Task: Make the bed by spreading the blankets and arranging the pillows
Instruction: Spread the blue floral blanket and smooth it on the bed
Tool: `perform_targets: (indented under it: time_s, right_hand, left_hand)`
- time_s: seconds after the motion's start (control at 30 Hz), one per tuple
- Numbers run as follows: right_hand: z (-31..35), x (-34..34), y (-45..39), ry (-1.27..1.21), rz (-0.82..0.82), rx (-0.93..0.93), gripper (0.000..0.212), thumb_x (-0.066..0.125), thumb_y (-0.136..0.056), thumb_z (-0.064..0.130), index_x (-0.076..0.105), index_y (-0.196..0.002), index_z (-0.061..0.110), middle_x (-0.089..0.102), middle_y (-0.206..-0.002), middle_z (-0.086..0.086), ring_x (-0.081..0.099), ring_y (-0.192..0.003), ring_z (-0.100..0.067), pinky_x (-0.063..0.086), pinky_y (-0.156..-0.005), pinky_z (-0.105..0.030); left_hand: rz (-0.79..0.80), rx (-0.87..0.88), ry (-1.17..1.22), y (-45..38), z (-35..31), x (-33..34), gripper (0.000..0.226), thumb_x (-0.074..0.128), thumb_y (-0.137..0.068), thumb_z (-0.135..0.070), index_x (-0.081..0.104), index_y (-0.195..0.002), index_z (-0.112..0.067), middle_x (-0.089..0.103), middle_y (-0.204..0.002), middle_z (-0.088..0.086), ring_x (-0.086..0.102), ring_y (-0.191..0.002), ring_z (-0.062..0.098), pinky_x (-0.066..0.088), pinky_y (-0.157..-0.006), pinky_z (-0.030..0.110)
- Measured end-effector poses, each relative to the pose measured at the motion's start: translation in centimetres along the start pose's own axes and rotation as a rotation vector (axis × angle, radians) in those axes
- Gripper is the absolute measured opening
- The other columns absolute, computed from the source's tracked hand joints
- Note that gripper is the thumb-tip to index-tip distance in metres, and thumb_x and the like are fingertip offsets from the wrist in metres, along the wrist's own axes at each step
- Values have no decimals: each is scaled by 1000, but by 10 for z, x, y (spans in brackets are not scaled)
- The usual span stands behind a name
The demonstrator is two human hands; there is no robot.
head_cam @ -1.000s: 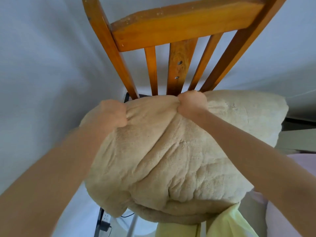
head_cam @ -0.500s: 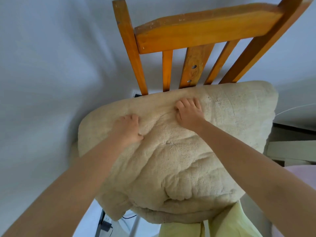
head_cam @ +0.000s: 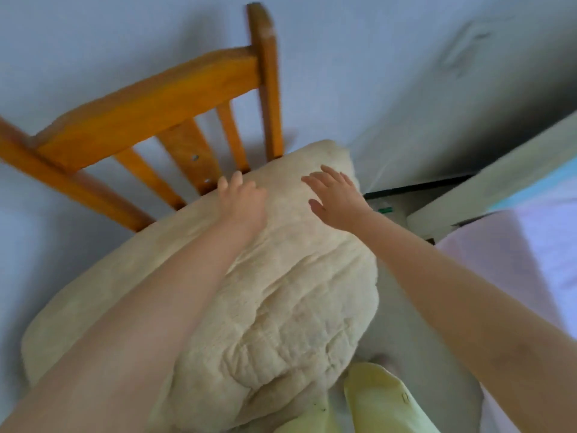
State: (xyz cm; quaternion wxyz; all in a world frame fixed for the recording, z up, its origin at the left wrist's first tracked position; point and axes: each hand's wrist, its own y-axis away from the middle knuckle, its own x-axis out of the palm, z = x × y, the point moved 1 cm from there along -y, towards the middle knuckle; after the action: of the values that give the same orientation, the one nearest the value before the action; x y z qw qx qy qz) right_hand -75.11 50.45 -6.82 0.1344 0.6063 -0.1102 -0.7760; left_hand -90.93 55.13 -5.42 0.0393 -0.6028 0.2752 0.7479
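A thick, folded beige blanket [head_cam: 281,323] lies piled on the seat of a wooden chair [head_cam: 150,98]. My left hand [head_cam: 242,198] rests flat on the blanket's far edge, close to the chair's back slats. My right hand [head_cam: 335,195] hovers just over the blanket's far right corner with its fingers spread and straight. Neither hand holds anything. The chair's seat is hidden under the blanket.
A pale blue-grey wall stands behind the chair. At the right lies the bed with a lilac sheet [head_cam: 515,260], and a pale board [head_cam: 499,179] runs along it. My yellow-green trouser legs [head_cam: 384,401] show at the bottom.
Both hands let go of the bunched blanket, which dropped onto the chair seat. Their fingers have opened and the right hand has lifted slightly. The view has swung to the right.
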Motion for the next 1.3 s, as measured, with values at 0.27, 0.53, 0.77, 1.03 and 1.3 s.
perform_targets:
  time_s: [0.27, 0.53, 0.77, 1.03, 1.3]
  right_hand:
    - [-153, -82, 143, -37, -256, 321, 55, 39, -97, 25, 18, -147, 20, 20, -156, 0, 6, -147, -23, 9, -118, -41]
    - [-305, -114, 368, -114, -468, 647, 55, 42, -96, 24, 21, -147, 19, 18, -156, 2, 6, -146, -23, 14, -118, -47]
    - [-391, -99, 551, -145, -669, 974, 54, 45, -95, 23, 26, -145, 16, 18, -156, -4, 10, -146, -25, 19, -117, -43]
    - [-478, -55, 688, -222, -676, 1279, 53, 48, -93, 21, 32, -142, 11, 27, -153, -9, 17, -144, -28, 21, -117, -41]
    - [-545, -14, 811, -367, -740, 1589, 88, 17, -64, 51, 46, -133, 4, 45, -142, -15, 36, -134, -31, 29, -113, -42]
  left_hand:
    - [-263, 300, -97, -6, -215, -117, 35, 47, -86, -11, 55, -120, -8, 53, -130, 11, 29, -135, 30, 23, -109, 40]
    - [-448, 584, -109, 73, -468, -187, 36, 46, -87, -13, 54, -122, -10, 52, -131, 9, 32, -133, 29, 27, -107, 41]
    - [-526, 876, -179, 155, -652, -214, 36, 44, -89, -18, 52, -123, -9, 51, -132, 9, 34, -131, 28, 30, -103, 36]
    - [-479, 1126, -302, 204, -824, -217, 39, 42, -91, -23, 49, -127, -10, 49, -134, 9, 39, -128, 28, 35, -100, 36]
    - [-405, 1330, -313, 257, -975, -210, 39, 41, -91, -21, 49, -127, -10, 49, -134, 10, 39, -127, 28, 34, -101, 37]
